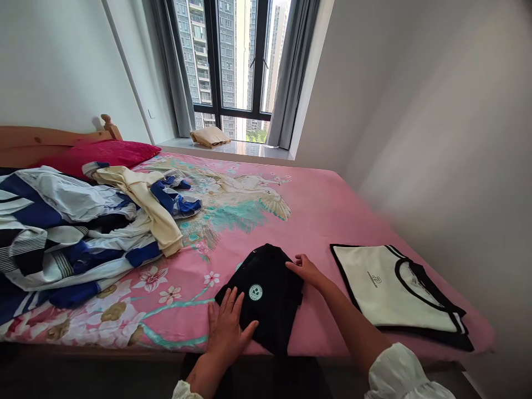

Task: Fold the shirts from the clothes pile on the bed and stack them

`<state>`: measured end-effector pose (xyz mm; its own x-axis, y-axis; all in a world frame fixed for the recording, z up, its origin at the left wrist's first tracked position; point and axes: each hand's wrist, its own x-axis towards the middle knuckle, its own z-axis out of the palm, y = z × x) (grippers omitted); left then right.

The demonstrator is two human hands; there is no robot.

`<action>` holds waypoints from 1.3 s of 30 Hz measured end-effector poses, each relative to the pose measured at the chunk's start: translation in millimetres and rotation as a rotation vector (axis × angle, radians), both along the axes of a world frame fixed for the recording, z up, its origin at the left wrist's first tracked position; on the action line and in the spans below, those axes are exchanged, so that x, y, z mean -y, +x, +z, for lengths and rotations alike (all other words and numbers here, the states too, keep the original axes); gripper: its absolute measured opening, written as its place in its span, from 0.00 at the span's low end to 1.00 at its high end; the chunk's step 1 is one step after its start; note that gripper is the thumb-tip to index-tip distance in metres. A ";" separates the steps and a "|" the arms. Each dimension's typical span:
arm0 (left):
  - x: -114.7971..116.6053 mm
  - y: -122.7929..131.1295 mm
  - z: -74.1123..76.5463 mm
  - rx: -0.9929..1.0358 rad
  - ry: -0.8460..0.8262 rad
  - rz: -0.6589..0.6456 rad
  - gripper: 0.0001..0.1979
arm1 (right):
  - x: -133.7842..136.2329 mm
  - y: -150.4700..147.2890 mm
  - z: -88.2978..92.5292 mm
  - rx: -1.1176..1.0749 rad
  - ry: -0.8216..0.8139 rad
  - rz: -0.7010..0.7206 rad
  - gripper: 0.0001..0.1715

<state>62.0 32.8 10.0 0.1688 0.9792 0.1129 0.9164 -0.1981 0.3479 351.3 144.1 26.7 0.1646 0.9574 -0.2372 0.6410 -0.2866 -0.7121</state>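
Observation:
A black folded garment (pixel 272 299) with a round green-and-white emblem lies on the bed in front of me. Its lower tip reaches the bed's near edge. My left hand (pixel 226 327) rests on its lower left side, fingers spread and palm down. At the upper right edge of the garment is my right hand (pixel 305 270), its fingers apart and the fingertips touching the black cloth. Farther right lies a neatly folded cream T-shirt (pixel 386 285) with black trim and a small dark print on the chest.
Pink floral bedding (pixel 316 205) covers the bed. A loose heap of white, blue and black clothes (pixel 91 233), with a cream garment (pixel 145 202) on it, lies left. Behind are a red pillow (pixel 112 152) and a beige folded cloth (pixel 210 136) on the windowsill.

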 end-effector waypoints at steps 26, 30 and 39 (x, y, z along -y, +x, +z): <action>-41.8 -6.2 -36.3 0.128 0.202 0.082 0.31 | 91.3 66.0 135.9 -0.734 0.069 -0.030 0.21; -37.9 3.1 -36.1 0.000 0.193 0.054 0.29 | 119.9 115.8 184.2 -0.659 0.188 -0.176 0.22; -34.8 -0.4 -42.9 -0.077 0.198 0.060 0.30 | 117.0 237.3 169.2 -0.646 0.341 -0.393 0.20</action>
<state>61.6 67.6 -33.0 0.1266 0.9478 0.2927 0.9510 -0.1999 0.2360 588.7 27.1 195.9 0.4327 0.8952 -0.1067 -0.0256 -0.1061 -0.9940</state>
